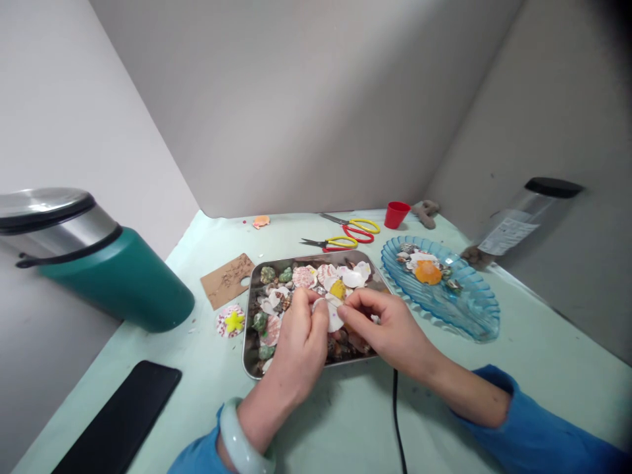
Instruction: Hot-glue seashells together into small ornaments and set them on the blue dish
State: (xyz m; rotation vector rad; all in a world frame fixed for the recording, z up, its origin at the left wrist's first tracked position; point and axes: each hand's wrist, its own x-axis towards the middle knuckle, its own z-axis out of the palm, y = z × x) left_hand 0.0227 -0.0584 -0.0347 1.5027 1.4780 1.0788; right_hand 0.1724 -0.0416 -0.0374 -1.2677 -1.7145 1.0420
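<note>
Left hand (299, 342) and right hand (385, 326) meet over the middle of the metal tray (245, 342). Thumb and fingertips of each are clamped on one white shell (334, 317), just above the shell heap.

- Table (543, 368): bare room along the near edge, crossed by a black cable (396, 421).
- Blue dish (474, 309) just beside the tray's right edge.
- Bottle label (508, 234) at the table's right edge; print too small to read.
</note>
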